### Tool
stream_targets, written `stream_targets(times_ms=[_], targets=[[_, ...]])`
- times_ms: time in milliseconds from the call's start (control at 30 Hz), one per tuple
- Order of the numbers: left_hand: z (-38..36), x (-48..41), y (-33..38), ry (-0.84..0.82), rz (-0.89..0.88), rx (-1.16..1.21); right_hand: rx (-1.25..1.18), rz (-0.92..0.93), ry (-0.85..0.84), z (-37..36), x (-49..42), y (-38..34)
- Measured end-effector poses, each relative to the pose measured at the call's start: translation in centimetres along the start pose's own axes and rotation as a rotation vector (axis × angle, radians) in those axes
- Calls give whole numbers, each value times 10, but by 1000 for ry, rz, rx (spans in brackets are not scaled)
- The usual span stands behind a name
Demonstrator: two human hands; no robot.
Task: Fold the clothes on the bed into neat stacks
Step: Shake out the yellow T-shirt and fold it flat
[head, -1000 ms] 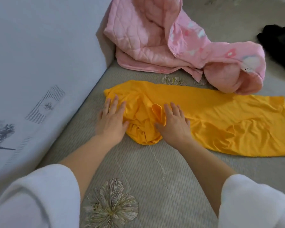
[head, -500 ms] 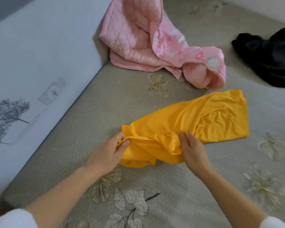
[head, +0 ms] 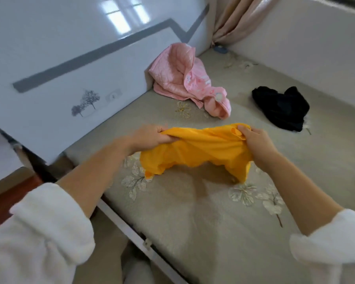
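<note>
1. The left hand (head: 150, 136) is closing its grip round one end of the yellow garment (head: 197, 154), with the fingers curled over a bunched fold of cloth.
2. The right hand (head: 256, 138) is doing the same at the other end, its fingers and thumb pinching gathered fabric. Neither grip is holding anything else.
3. The garment is hanging between the two hands, raised over the bed (head: 193, 218), its middle sagging and its lower edge drooping in uneven corners. I cannot tell whether the lowest corners are touching the cover.
4. Under and in front of the garment, the flowered bedspread is lying bare right up to the near edge. There a white bed rail (head: 127, 226) is running diagonally below the left forearm.
5. Beyond the left hand, a pink quilted jacket (head: 184, 78) is slumping against the white headboard (head: 70, 78), apart from the yellow cloth.
6. Beyond the right hand, a black garment (head: 281, 107) is lying crumpled, well apart from the pink jacket, with bare cover between them.
7. A white wall (head: 295, 48) is bounding the far side of the bed, and a curtain (head: 234, 19) is hanging in the corner.
</note>
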State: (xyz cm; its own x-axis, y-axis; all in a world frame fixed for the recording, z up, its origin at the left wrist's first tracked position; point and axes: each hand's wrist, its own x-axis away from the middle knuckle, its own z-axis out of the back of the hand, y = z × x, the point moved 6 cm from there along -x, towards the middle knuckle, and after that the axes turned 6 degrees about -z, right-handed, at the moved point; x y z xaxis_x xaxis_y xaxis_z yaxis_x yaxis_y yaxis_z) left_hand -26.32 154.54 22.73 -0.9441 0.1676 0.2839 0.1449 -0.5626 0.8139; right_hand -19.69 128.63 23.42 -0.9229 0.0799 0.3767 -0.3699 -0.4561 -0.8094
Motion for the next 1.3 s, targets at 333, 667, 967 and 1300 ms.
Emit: stream_targets(times_ms=[333,667,967,1300], targets=[[-21,81,110,158,3,534,-140,161,-107,40,93,-15],[-43,71,138,391,157,851,167,149,-473,-38,143,42],[10,69,114,700,219,1007,183,238,-238,92,114,-14],[3,41,172,458,10,941,325,123,-555,167,132,-40]])
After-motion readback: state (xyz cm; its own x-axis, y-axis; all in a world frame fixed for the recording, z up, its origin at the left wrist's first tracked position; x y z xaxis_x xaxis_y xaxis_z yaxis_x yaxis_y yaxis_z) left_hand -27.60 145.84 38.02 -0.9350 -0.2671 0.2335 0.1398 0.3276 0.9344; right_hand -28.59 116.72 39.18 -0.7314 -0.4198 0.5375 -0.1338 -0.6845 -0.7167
